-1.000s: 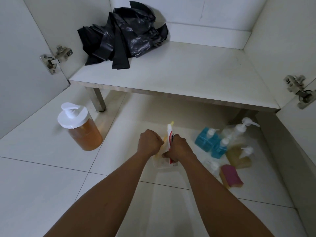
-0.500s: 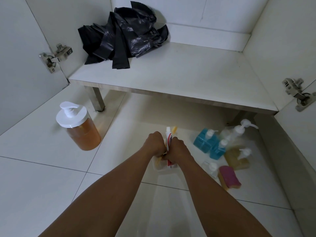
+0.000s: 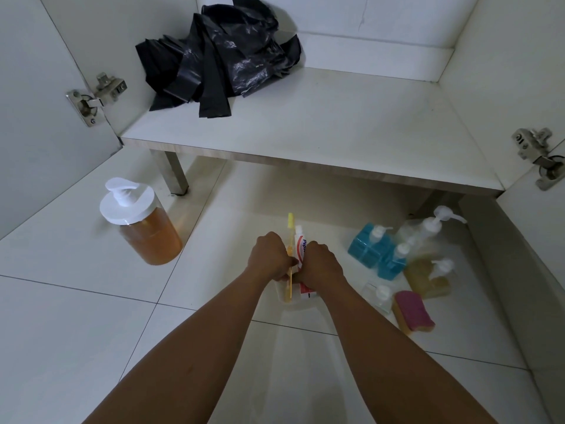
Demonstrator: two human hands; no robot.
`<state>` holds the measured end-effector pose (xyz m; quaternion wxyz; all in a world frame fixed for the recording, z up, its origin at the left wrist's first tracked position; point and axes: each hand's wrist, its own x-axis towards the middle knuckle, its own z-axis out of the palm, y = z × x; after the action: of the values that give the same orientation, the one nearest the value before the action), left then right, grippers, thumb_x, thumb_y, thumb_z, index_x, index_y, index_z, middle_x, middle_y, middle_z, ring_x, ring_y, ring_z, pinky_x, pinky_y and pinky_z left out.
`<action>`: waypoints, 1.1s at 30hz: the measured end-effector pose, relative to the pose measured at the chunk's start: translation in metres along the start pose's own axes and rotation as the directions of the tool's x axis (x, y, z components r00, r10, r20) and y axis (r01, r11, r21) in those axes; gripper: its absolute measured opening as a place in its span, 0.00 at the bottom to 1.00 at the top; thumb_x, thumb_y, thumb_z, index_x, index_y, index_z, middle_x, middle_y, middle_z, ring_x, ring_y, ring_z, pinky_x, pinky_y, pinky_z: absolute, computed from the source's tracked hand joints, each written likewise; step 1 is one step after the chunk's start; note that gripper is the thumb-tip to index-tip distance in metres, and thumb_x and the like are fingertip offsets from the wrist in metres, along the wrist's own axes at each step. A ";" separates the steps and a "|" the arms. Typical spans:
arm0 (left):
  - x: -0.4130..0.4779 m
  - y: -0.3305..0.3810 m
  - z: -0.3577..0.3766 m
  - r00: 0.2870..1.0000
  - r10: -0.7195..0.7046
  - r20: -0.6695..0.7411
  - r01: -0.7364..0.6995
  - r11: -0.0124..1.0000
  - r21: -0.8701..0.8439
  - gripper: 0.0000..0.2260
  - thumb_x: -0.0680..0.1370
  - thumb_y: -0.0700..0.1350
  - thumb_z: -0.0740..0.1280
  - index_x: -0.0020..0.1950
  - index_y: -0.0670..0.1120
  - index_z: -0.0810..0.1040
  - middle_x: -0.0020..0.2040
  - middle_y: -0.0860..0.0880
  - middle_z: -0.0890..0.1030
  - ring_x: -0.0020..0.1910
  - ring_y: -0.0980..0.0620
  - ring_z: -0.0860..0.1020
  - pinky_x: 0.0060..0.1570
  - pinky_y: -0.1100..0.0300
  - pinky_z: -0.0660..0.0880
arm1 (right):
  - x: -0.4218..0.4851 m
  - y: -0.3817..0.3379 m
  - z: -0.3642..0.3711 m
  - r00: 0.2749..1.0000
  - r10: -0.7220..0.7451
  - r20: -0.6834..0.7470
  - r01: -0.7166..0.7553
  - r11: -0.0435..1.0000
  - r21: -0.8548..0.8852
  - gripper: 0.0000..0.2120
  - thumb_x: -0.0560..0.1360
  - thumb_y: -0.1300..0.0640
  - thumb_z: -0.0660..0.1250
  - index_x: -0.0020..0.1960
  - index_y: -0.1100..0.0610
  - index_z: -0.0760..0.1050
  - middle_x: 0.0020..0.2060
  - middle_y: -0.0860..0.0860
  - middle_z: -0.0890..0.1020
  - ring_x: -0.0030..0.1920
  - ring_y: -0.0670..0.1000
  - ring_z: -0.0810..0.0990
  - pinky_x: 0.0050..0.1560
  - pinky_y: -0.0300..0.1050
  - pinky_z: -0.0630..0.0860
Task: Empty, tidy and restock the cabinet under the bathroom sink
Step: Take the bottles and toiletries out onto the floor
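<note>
Cabinet (image 3: 336,123) at twelve o'clock awaits our cup (image 3: 286,301), left hand (image 3: 269,255) gripping toothbrush (image 3: 289,221), right hand (image 3: 321,263) toothpaste (image 3: 301,241), likely keeping both upright.

Bags (image 3: 220,56) heaped on shelf (image 3: 336,133), back left; jar (image 3: 146,234) set on floor (image 3: 76,316) left; bottles (image 3: 394,261) grouped right; cup (image 3: 280,293) seen between.
</note>
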<state>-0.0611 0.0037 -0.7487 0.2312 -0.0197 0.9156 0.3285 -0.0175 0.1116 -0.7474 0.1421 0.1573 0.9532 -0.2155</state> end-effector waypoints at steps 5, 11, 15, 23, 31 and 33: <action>-0.009 0.002 -0.001 0.998 0.048 -0.039 -0.037 0.973 0.230 0.17 0.68 0.40 0.78 0.48 0.42 0.73 0.41 0.47 0.78 0.44 0.44 0.83 0.43 0.52 0.81 | -0.001 0.000 0.000 1.000 -0.013 -0.002 0.013 1.000 0.006 0.32 0.68 0.47 0.79 0.66 0.58 0.72 0.56 0.55 0.79 0.54 0.55 0.82 0.53 0.45 0.79; -0.004 -0.002 -0.003 0.995 0.086 -0.050 -0.075 0.979 0.191 0.12 0.69 0.45 0.76 0.46 0.42 0.77 0.36 0.47 0.81 0.31 0.50 0.83 0.34 0.56 0.82 | -0.003 0.000 -0.006 0.998 -0.022 0.061 0.025 0.999 -0.044 0.34 0.67 0.51 0.80 0.67 0.59 0.70 0.59 0.56 0.78 0.56 0.56 0.80 0.55 0.46 0.78; -0.006 -0.004 -0.004 0.992 0.097 -0.083 -0.089 0.992 0.093 0.10 0.70 0.46 0.74 0.40 0.44 0.75 0.31 0.48 0.79 0.27 0.50 0.81 0.29 0.59 0.79 | -0.004 -0.002 -0.008 0.997 -0.012 0.079 0.018 0.997 -0.072 0.29 0.70 0.55 0.77 0.66 0.61 0.71 0.57 0.56 0.78 0.55 0.56 0.81 0.48 0.43 0.75; -0.017 -0.020 0.006 0.959 0.086 -0.270 -0.096 0.995 -0.024 0.23 0.73 0.48 0.75 0.63 0.43 0.71 0.55 0.47 0.76 0.51 0.46 0.77 0.44 0.56 0.71 | -0.001 -0.011 -0.021 0.999 -0.015 -0.052 0.010 0.996 -0.094 0.22 0.71 0.54 0.76 0.59 0.56 0.70 0.54 0.55 0.77 0.51 0.55 0.80 0.43 0.44 0.73; -0.010 -0.024 -0.005 0.932 0.175 -0.318 -0.211 0.974 -0.082 0.21 0.74 0.31 0.67 0.66 0.41 0.76 0.54 0.43 0.83 0.50 0.45 0.81 0.48 0.56 0.78 | -0.004 -0.005 -0.029 0.998 0.029 0.061 -0.026 0.998 -0.051 0.25 0.68 0.51 0.80 0.57 0.56 0.72 0.53 0.54 0.78 0.49 0.53 0.81 0.50 0.46 0.80; -0.007 -0.027 -0.007 0.925 0.212 -0.315 -0.243 0.968 -0.064 0.18 0.75 0.30 0.67 0.64 0.40 0.77 0.53 0.42 0.83 0.48 0.45 0.82 0.47 0.56 0.79 | -0.006 -0.006 -0.027 0.998 0.019 0.056 -0.017 0.999 -0.047 0.19 0.69 0.51 0.78 0.52 0.56 0.72 0.46 0.52 0.79 0.43 0.51 0.81 0.46 0.46 0.81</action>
<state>-0.0530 -0.0230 -0.7569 0.0458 0.0244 0.9184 0.3923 -0.0198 0.1177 -0.7197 0.1748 0.1563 0.9521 -0.1962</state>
